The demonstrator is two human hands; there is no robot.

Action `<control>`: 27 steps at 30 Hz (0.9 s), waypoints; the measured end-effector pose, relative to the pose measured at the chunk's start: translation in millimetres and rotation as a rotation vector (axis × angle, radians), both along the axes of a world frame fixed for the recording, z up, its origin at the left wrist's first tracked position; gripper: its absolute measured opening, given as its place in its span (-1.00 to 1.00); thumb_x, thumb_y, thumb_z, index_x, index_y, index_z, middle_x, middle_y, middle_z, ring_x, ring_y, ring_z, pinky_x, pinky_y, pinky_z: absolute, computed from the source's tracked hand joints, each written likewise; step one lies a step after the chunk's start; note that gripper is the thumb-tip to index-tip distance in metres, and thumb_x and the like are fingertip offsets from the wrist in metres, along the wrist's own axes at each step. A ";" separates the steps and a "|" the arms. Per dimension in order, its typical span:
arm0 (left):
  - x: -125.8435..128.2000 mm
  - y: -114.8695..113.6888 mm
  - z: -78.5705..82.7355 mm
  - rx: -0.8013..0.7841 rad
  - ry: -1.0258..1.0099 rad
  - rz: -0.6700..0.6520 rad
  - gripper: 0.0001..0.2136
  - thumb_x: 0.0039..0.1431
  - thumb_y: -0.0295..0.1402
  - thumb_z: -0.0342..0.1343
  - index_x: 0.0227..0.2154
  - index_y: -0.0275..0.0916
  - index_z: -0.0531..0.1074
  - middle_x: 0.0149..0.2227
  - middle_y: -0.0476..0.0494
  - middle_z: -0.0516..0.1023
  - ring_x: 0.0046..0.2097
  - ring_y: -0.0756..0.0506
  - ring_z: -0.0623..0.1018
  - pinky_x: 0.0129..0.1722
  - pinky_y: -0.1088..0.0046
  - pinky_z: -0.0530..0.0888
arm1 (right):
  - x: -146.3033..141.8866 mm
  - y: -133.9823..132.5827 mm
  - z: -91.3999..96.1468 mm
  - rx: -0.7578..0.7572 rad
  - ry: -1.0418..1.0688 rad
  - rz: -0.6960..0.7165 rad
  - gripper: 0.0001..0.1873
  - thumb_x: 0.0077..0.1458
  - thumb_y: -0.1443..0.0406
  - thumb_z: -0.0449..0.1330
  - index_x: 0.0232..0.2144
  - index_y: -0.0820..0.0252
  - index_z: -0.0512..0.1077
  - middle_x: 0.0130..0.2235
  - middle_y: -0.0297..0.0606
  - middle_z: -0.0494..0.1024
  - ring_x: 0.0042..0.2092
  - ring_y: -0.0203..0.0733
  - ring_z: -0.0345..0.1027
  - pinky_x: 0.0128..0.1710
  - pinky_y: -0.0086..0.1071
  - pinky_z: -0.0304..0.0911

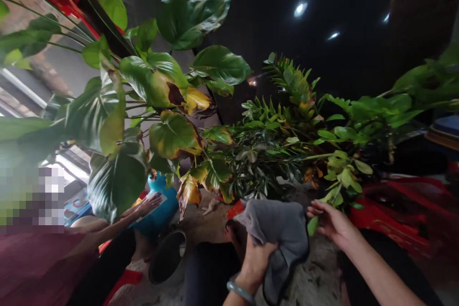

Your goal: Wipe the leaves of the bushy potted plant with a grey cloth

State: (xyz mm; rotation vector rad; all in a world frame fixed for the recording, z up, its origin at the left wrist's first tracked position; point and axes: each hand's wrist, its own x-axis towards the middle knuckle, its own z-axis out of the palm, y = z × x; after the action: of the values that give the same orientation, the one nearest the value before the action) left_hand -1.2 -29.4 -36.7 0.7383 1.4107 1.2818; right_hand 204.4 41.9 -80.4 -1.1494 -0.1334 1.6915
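Observation:
My left hand [256,260], with a bracelet at its wrist, is closed on a grey cloth [276,222] that hangs down in folds. To the right, my right hand [335,224] is loosely open, its fingers stretched out beside a small green leaf [312,225]. A drooping stem with pale green leaves [340,179] comes down just above this hand. I cannot tell whether the fingers touch the stem. Behind the cloth grow dense dark green leaves [254,162]. Big leaves with yellow and brown edges [175,136] hang at the upper left.
At left, another person's hand [150,203] rests on a blue, rounded container [161,210]. Near that person's legs stands a dark bucket [168,257]. Red plastic stools or similar items [394,215] are at right. Behind the plants rises a dark glossy surface [279,24] with light reflections.

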 end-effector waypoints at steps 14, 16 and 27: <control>18.3 44.8 34.5 0.178 0.039 0.085 -0.54 -0.34 -0.49 0.31 -0.22 -0.25 0.48 -0.15 -0.22 0.64 -0.01 -0.25 0.55 0.14 0.21 0.36 | -7.9 -2.6 11.4 -0.011 0.037 -0.093 -0.91 -0.20 0.41 0.29 -0.56 0.16 0.45 -0.62 -0.30 0.56 -0.59 -0.21 0.41 -0.64 -0.41 0.26; 12.3 22.8 10.0 0.057 0.031 -0.035 -0.52 -0.39 -0.48 0.34 -0.24 -0.26 0.47 -0.18 -0.25 0.64 -0.06 -0.28 0.57 0.10 0.15 0.41 | -5.3 -2.8 9.4 0.000 0.043 -0.076 -0.90 -0.22 0.41 0.31 -0.58 0.17 0.45 -0.63 -0.29 0.55 -0.61 -0.21 0.39 -0.64 -0.41 0.25; 12.6 79.9 86.8 0.405 -0.068 0.116 -0.39 -0.34 -0.35 0.43 -0.09 -0.25 0.45 -0.10 -0.21 0.62 0.02 -0.25 0.54 0.14 0.17 0.38 | -6.1 0.9 5.6 0.131 0.125 -0.063 -0.89 -0.21 0.38 0.31 -0.50 0.14 0.48 -0.53 -0.27 0.61 -0.48 -0.14 0.49 -0.52 -0.31 0.40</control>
State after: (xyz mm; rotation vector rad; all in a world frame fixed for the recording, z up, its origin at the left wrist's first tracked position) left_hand 11.4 50.5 50.2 0.8804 1.1643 1.6952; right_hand 198.2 42.8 -74.8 -0.9396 -0.1268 1.6679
